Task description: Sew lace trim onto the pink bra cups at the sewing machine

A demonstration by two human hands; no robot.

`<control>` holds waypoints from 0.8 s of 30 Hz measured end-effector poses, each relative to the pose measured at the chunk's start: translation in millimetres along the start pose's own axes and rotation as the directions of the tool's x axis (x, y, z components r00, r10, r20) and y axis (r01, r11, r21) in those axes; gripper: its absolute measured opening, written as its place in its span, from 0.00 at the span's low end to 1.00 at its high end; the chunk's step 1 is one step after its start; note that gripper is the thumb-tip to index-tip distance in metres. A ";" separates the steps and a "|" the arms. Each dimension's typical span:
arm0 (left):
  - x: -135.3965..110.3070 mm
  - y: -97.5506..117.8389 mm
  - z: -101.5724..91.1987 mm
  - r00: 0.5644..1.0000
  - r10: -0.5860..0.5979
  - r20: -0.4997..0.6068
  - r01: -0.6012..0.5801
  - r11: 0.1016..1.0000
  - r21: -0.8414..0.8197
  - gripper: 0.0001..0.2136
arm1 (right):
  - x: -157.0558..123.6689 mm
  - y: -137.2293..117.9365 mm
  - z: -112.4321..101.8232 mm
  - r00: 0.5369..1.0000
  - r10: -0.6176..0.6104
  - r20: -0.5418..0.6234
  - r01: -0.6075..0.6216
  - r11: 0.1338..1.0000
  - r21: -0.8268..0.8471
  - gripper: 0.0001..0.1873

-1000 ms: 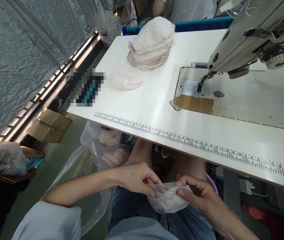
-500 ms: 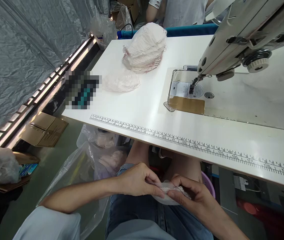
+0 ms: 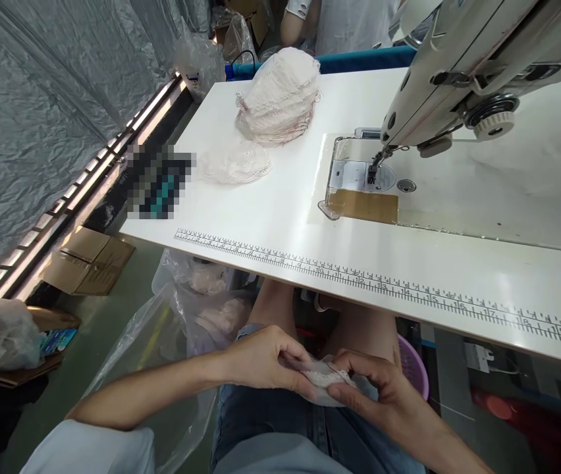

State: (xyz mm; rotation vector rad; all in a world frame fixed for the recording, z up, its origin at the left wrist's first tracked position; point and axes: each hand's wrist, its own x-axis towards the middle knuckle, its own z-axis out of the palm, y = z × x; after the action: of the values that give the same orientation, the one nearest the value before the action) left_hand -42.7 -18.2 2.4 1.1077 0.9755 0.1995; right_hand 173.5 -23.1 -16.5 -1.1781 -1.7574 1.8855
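Over my lap, a small piece of white lace fabric [image 3: 327, 376] is stretched between my two hands. My left hand [image 3: 275, 365] pinches its left end between thumb and fingers. The right part is gripped by my right hand [image 3: 372, 385], thumb on top and fingers curled behind. A scalloped or stitched edge shows between the thumbs; the rest is partly hidden by my fingers. On the sewing table [image 3: 270, 210] beyond lie a stack of white lace pieces [image 3: 280, 95] with reddish thread ends and a single flat lace piece [image 3: 235, 163].
A sewing machine [image 3: 438, 85] stands at the right of the table, and a printed ruler [image 3: 359, 276] runs along the front edge. Plastic bags [image 3: 211, 309] with pale fabric hang below left. A cardboard box [image 3: 87, 260] sits on the floor. Another person's arm [image 3: 293, 26] shows behind.
My hands have moved slightly left with the lace fabric, and more of its textured edge shows between the thumbs. The view has shifted a little; the table things lie as before.
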 end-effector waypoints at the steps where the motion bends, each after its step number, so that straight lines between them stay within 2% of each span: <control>1: 0.5 1.3 1.0 1.000 0.012 -0.006 -0.012 1.000 0.017 0.14 | 0.2 0.3 0.5 1.000 -0.005 0.018 0.005 1.000 -0.010 0.14; 5: 3.9 2.4 4.8 0.997 0.017 -0.075 -0.014 0.999 0.044 0.12 | -0.8 2.5 1.2 0.999 -0.024 0.030 0.027 0.995 -0.093 0.13; 10: 4.3 -1.9 5.6 0.997 -0.002 -0.076 0.005 0.999 0.040 0.13 | -3.4 3.8 1.1 0.999 -0.039 -0.006 0.037 0.978 -0.203 0.10; 17: 3.2 -5.0 4.8 0.996 0.017 -0.084 -0.014 0.999 0.036 0.12 | -2.4 5.5 0.9 0.998 -0.043 0.038 0.048 0.989 -0.140 0.16; 24: 4.4 -1.4 5.8 0.999 -0.006 -0.054 0.009 0.998 0.057 0.13 | -3.1 6.9 -1.7 0.999 -0.039 0.034 0.040 0.999 -0.022 0.14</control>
State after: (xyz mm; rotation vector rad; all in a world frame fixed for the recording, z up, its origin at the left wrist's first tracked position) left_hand -36.2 -20.1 -0.7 1.1553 1.0387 0.1973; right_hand 178.8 -25.6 -21.7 -1.1175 -1.8101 1.8783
